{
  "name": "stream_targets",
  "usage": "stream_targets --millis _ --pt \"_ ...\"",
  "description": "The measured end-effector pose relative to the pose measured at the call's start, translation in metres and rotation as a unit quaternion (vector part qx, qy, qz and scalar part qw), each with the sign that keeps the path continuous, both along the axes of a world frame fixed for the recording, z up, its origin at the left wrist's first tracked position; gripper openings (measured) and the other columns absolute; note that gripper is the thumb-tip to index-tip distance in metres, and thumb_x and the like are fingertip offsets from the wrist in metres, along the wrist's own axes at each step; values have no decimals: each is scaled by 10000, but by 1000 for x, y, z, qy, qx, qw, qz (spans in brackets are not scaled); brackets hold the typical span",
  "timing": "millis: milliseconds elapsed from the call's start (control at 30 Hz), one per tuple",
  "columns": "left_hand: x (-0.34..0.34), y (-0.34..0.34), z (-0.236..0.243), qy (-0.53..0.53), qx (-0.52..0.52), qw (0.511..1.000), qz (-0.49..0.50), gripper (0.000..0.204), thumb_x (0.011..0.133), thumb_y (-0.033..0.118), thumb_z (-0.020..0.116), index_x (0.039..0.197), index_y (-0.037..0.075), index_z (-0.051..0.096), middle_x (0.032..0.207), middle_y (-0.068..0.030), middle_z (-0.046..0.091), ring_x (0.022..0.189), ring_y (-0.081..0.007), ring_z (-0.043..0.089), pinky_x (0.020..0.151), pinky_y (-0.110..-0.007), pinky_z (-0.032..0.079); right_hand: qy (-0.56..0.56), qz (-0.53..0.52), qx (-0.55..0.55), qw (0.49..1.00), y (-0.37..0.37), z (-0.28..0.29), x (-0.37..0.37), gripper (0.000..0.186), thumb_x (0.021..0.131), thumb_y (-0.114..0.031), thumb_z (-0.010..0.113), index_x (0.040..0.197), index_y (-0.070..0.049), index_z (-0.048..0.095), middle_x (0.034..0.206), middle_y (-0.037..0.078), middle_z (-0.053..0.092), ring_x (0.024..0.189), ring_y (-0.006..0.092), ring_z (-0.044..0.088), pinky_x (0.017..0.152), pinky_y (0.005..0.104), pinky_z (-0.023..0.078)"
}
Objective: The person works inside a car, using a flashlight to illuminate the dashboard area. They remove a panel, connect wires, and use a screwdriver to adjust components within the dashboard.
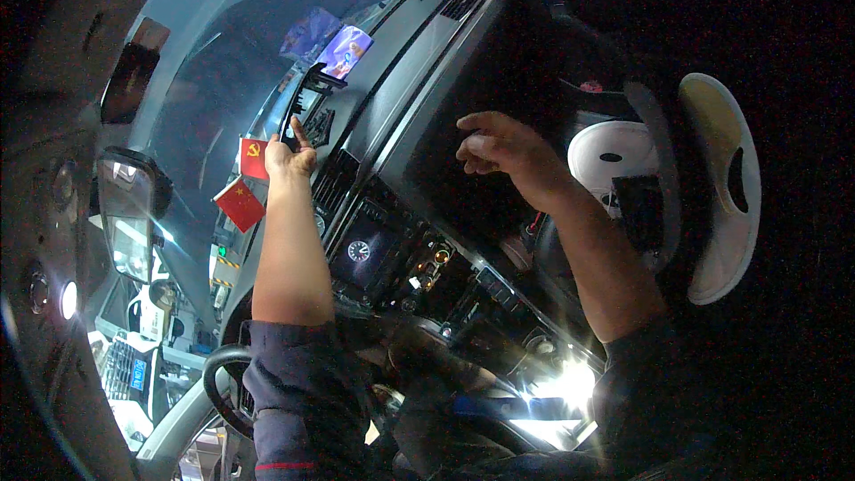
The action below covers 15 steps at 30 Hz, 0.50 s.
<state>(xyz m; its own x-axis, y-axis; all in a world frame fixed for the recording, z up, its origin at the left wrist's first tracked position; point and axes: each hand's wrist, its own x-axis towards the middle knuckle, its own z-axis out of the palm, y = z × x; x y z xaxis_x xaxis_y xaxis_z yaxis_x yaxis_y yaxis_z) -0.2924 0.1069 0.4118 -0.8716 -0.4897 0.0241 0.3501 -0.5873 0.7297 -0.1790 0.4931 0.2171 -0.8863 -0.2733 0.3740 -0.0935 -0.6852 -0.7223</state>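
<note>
Our left hand (292, 157) has its index finger extended beside the dark ornament (325, 77) on the far left dashboard (403, 80); we cannot tell whether it grips anything. Our right hand (506, 153) is loosely curled, apparently empty. We judge the ornament light, stiff and breakable, best held low.

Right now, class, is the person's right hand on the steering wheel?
No, the right hand is well apart from the steering wheel, which shows at the picture's lower left beside the left sleeve.
</note>
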Motion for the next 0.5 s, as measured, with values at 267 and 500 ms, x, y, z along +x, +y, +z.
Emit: stream_targets --millis 267,500 --pt "-5 -28 -25 -187 -150 962 130 450 1102 462 499 1176 27 589 953 -144 704 609 -259 680 508 -310 629 22 17 54 998 -12 2 8 464 932 -243 727 1294 29 624 1023 100 726 889 175 701 824 320 571" --pt "28 -14 -19 -259 -305 910 109 409 1116 410 462 1272 47 566 1148 -192 679 943 -355 719 629 -479 676 54 15 88 995 -16 5 12 453 960 -252 685 1314 23 615 1051 133 722 956 192 709 878 334 574"
